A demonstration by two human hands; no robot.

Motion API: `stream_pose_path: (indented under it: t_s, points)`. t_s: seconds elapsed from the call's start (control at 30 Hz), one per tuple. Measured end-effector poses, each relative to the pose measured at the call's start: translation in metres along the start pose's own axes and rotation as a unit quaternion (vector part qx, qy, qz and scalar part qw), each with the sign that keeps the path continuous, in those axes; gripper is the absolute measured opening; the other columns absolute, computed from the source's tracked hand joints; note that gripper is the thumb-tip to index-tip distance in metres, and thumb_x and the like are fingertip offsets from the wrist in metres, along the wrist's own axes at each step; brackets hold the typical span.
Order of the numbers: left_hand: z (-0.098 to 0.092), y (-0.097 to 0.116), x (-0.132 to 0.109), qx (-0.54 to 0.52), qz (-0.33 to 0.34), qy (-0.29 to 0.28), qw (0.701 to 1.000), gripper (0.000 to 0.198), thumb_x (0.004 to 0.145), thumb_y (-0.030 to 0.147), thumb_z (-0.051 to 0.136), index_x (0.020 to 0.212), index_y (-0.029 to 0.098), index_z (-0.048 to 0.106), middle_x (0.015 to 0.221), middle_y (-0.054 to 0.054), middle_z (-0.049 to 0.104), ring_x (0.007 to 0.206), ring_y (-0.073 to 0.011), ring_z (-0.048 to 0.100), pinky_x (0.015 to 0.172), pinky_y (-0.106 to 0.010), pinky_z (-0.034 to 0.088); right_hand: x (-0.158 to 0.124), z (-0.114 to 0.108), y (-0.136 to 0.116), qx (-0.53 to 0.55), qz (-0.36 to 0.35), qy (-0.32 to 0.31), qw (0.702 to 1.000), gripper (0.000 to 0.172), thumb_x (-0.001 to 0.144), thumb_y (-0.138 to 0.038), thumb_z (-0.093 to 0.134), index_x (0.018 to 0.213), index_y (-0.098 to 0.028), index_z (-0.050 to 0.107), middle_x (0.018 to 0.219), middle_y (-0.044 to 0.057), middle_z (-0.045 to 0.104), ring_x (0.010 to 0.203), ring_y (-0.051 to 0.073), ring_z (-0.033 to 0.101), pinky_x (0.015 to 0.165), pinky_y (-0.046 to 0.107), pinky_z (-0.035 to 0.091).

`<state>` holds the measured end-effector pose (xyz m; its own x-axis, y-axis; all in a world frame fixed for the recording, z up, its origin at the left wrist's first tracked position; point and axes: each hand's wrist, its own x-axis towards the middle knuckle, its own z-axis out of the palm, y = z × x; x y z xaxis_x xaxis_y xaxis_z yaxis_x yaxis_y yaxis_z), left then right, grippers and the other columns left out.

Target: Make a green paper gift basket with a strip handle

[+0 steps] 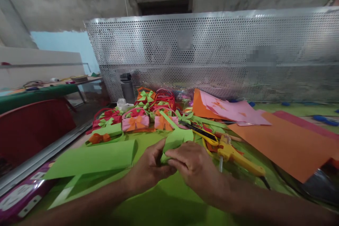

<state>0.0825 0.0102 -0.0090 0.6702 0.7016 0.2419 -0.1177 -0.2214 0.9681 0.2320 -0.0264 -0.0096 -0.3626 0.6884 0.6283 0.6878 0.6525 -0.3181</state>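
1. Your left hand (pixel 152 162) has its fingers closed on the lower left side of a green felt piece (pixel 176 137), which is bent between your hands.
2. Your right hand (pixel 197 167) has its fingers narrowed, pinching the lower edge of that same piece; both hands are touching it, in front of you and over the green-covered table (pixel 164 201).
3. Just beyond your right hand lies a yellow utility knife (pixel 205 135), with a yellow glue gun (pixel 235 155) to its right.
4. To your left a large green sheet (pixel 91 159) lies on the table.
5. Farther out you have small felt bags with bows, among them a pink bag with an orange bow (pixel 136 122); a dark bottle (pixel 127 88) stands behind.
6. On your right, an orange sheet (pixel 286 143) lies near a pink sheet (pixel 235 107).
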Motion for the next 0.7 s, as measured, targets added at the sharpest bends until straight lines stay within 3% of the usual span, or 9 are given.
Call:
stream_pose_path:
  t_s: [0.13,0.23,0.4,0.5,0.63,0.7]
  points:
    - [-0.001,-0.001,-0.002,-0.068,-0.068,0.005,0.995,0.042,0.061,0.005,0.071,0.099,0.017,0.057,0.086,0.001,0.063,0.079,-0.0148,0.057,0.070,-0.023,0.047,-0.001,-0.003,-0.005,0.023,-0.027,0.026,0.999,0.021,0.082,-0.018,0.047,0.068,-0.022,0.061,0.054,0.000,0.057,0.051,0.015,0.050,0.051,0.029,0.035]
    - [-0.001,-0.004,-0.005,-0.089,-0.113,0.031,0.989,0.039,0.057,0.005,0.073,0.092,0.016,0.060,0.080,0.001,0.064,0.074,-0.0145,0.058,0.065,-0.021,0.047,0.000,-0.005,-0.008,0.056,-0.037,0.033,0.997,0.022,0.084,-0.020,0.044,0.070,-0.023,0.061,0.055,-0.001,0.056,0.051,0.014,0.051,0.051,0.027,0.037]
    - [-0.002,-0.012,-0.009,-0.131,-0.088,0.037,0.987,0.021,0.062,0.009,0.072,0.079,0.017,0.062,0.073,0.002,0.065,0.073,-0.0147,0.059,0.068,-0.024,0.049,0.001,-0.003,-0.008,0.105,-0.020,0.016,0.994,0.016,0.082,-0.019,0.048,0.075,-0.023,0.062,0.068,0.001,0.064,0.063,0.016,0.058,0.058,0.026,0.044]
    - [-0.003,-0.013,-0.008,-0.151,-0.078,0.063,0.983,0.022,0.061,0.010,0.073,0.080,0.017,0.064,0.077,0.001,0.066,0.079,-0.0150,0.060,0.071,-0.024,0.049,0.000,-0.004,-0.009,0.087,-0.025,0.002,0.996,0.018,0.083,-0.016,0.047,0.093,-0.020,0.062,0.084,0.004,0.068,0.075,0.017,0.061,0.068,0.027,0.048]
    - [-0.009,-0.010,-0.006,-0.209,-0.101,0.102,0.967,0.029,0.062,0.014,0.075,0.088,0.020,0.063,0.075,0.002,0.067,0.072,-0.0139,0.063,0.067,-0.026,0.053,0.003,-0.020,-0.007,0.070,-0.058,0.071,0.993,0.027,0.084,-0.013,0.048,0.110,-0.016,0.056,0.102,0.007,0.066,0.094,0.016,0.059,0.083,0.029,0.047]
    - [-0.014,-0.009,-0.006,-0.246,-0.111,0.115,0.956,0.030,0.063,0.014,0.074,0.089,0.021,0.062,0.080,0.001,0.069,0.072,-0.0161,0.065,0.068,-0.033,0.055,0.009,-0.032,-0.002,0.066,-0.012,0.110,0.992,0.027,0.083,-0.015,0.051,0.110,-0.019,0.056,0.104,0.005,0.066,0.098,0.015,0.058,0.088,0.030,0.045]
